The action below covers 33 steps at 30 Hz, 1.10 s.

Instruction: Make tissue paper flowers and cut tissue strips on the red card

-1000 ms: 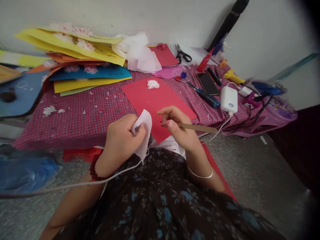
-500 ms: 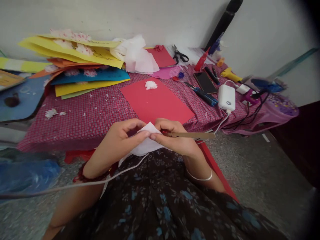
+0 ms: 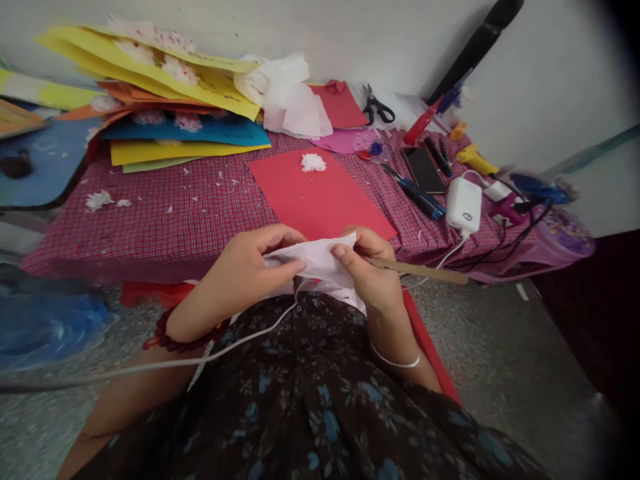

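Between my hands, just in front of the table edge, a thin white sheet like tissue paper (image 3: 320, 257) is stretched, partly folded. My left hand (image 3: 245, 267) pinches its left side between thumb and fingers. My right hand (image 3: 375, 270) grips the right corner, thumb on top. A flat tan stick with a rounded end (image 3: 435, 272) also sits in my right hand, pointing out to the right; its other end is hidden by the fingers. More white sheet hangs below, against the dark flowered clothing. Beyond my hands lies red paper (image 3: 325, 200) bearing a white fluffy clump (image 3: 313, 162).
Stacked coloured sheets (image 3: 190, 153) and crumpled white tissue (image 3: 295, 100) lie at the back. Scissors (image 3: 377, 108), a box cutter (image 3: 417, 197), a phone (image 3: 423, 170) and a white power bank (image 3: 464, 203) are on the right. A white cable (image 3: 200, 363) crosses my lap.
My hands have moved apart, my right hand shifting right and slightly up with the stick. The white sheet, earlier pinched to a peak, is now spread between them. The view has tilted slightly.
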Motion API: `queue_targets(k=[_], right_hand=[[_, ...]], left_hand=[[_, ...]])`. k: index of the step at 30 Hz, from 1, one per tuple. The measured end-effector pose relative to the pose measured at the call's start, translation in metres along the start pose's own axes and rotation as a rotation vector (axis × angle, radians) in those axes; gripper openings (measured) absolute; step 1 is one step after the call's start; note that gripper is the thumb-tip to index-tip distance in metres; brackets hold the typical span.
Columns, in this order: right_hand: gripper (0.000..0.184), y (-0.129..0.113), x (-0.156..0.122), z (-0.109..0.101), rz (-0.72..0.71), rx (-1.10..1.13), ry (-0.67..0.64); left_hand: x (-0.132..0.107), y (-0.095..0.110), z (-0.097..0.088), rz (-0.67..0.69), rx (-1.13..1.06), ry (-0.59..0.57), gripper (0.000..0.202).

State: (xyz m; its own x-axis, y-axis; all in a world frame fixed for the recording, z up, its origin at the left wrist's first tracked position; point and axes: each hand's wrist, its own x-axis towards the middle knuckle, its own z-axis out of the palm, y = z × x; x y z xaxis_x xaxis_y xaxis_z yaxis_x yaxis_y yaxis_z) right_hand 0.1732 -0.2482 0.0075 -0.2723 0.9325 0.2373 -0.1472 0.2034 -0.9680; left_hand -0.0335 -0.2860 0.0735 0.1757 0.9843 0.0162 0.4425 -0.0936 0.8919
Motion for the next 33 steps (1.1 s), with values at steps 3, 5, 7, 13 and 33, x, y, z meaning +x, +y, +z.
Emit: queue_targets(k=[3, 5, 7, 13, 33], right_hand=[[0.028, 0.002, 0.0, 0.001, -0.015, -0.012, 0.018], [0.029, 0.002, 0.0, 0.003, -0.033, -0.023, 0.035], [0.03, 0.001, 0.001, 0.004, -0.043, -0.029, 0.052], [0.022, 0.0, 0.003, 0.004, -0.071, -0.047, 0.052], [0.001, -0.024, 0.003, -0.019, -0.34, 0.092, 0.275]], left_hand=[[-0.002, 0.0, 0.003, 0.054, 0.076, 0.122, 0.006], [-0.004, -0.001, 0.005, 0.132, 0.154, 0.19, 0.008], [-0.005, -0.002, 0.005, 0.211, 0.224, 0.23, 0.01], [-0.006, -0.005, 0.008, 0.292, 0.346, 0.267, 0.012], [0.001, 0.001, 0.009, -0.051, -0.041, -0.043, 0.019]])
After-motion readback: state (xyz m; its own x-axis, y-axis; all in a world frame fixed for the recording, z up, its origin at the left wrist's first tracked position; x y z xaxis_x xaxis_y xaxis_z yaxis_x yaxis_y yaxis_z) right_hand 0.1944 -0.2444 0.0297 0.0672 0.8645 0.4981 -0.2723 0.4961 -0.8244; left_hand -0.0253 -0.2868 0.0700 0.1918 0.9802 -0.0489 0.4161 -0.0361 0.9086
